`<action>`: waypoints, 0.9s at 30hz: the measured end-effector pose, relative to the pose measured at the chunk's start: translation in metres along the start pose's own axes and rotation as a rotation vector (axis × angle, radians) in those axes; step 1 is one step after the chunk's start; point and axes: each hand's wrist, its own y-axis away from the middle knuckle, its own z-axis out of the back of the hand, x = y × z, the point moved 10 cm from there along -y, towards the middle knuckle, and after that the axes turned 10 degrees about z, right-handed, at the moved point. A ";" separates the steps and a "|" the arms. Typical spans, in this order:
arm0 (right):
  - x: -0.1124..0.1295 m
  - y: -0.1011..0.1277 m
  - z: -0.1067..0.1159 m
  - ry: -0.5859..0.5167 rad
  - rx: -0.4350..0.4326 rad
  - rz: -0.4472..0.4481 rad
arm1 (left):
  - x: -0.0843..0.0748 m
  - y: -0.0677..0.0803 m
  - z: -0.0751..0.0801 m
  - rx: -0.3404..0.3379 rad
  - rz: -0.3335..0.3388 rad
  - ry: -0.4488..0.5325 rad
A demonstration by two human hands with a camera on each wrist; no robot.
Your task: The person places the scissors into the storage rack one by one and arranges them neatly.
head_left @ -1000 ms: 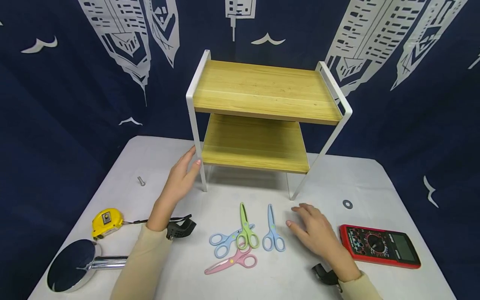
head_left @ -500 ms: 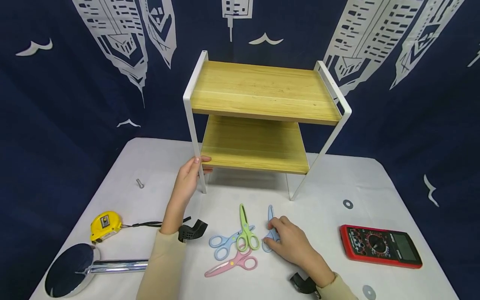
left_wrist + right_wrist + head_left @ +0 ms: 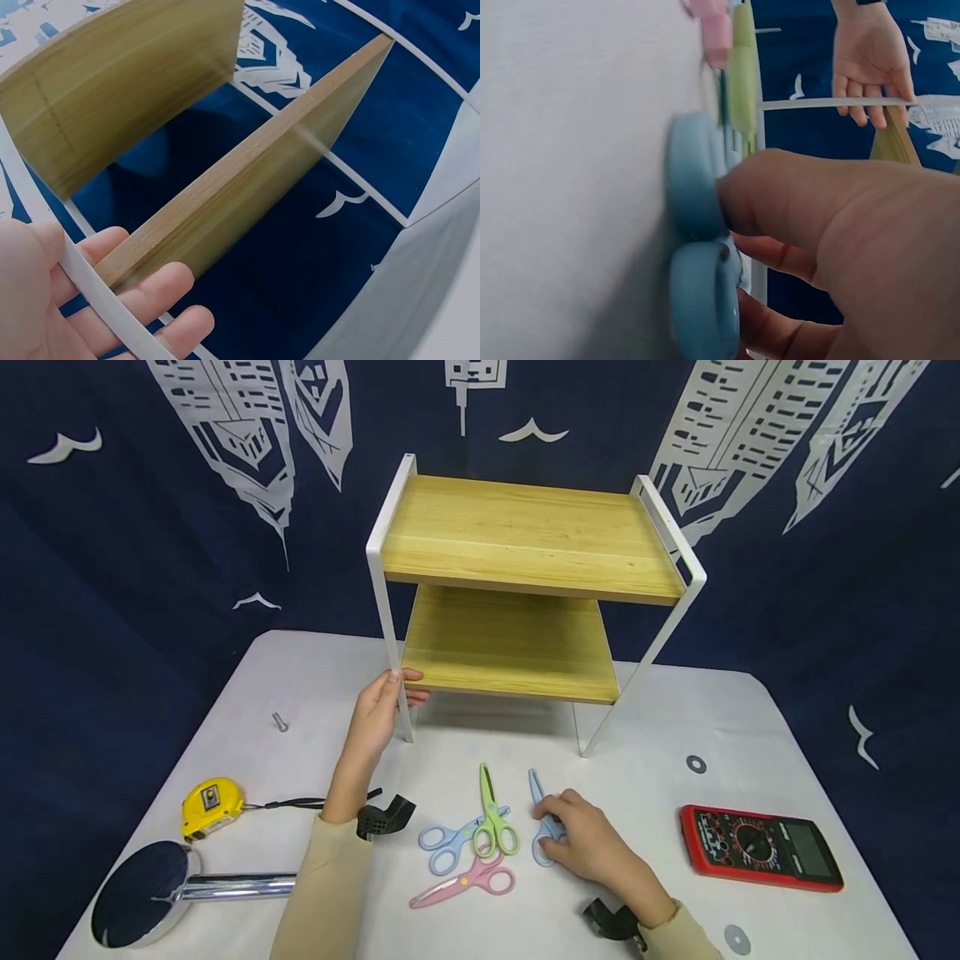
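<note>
A two-shelf rack [image 3: 525,539] with a white metal frame and wooden boards stands at the back of the white table [image 3: 660,727]. My left hand [image 3: 396,687] grips its front left leg [image 3: 90,289], thumb in front and fingers behind. My right hand [image 3: 557,823] pinches the handles of a light blue pair of scissors [image 3: 537,793], which lies flat on the table; the thumb presses on the blue handle loops [image 3: 697,180]. Beside it lie a green pair [image 3: 491,814], another blue pair [image 3: 448,847] and a pink pair [image 3: 468,881], overlapping.
A red multimeter [image 3: 759,847] lies at the right, with a washer [image 3: 695,764] behind it and another [image 3: 737,939] near the front edge. At the left are a yellow tape measure [image 3: 212,806], a chrome round mirror [image 3: 142,893] and a bolt [image 3: 281,722].
My left hand went from beside the rack's leg to gripping it. My right hand moved left onto the right-hand blue scissors and took hold; their tip has swung slightly left.
</note>
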 end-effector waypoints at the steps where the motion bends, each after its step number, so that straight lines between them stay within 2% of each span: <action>1: -0.001 0.000 0.000 -0.019 0.007 -0.003 | 0.000 0.000 0.000 -0.002 0.001 -0.001; 11: -0.010 0.001 -0.005 -0.233 0.095 0.006 | 0.000 0.000 -0.001 -0.002 0.004 0.011; 20: -0.009 -0.001 0.002 -0.300 0.090 0.028 | 0.003 0.001 -0.001 -0.019 0.026 0.017; 22: -0.002 -0.004 0.016 -0.329 0.063 0.036 | 0.003 0.001 -0.002 -0.020 0.033 0.016; 24: 0.011 -0.011 0.039 -0.367 0.014 0.060 | 0.004 0.001 -0.002 -0.022 0.034 0.012; 27: 0.047 -0.024 0.091 -0.405 -0.102 0.210 | 0.004 0.001 -0.001 -0.030 0.036 0.001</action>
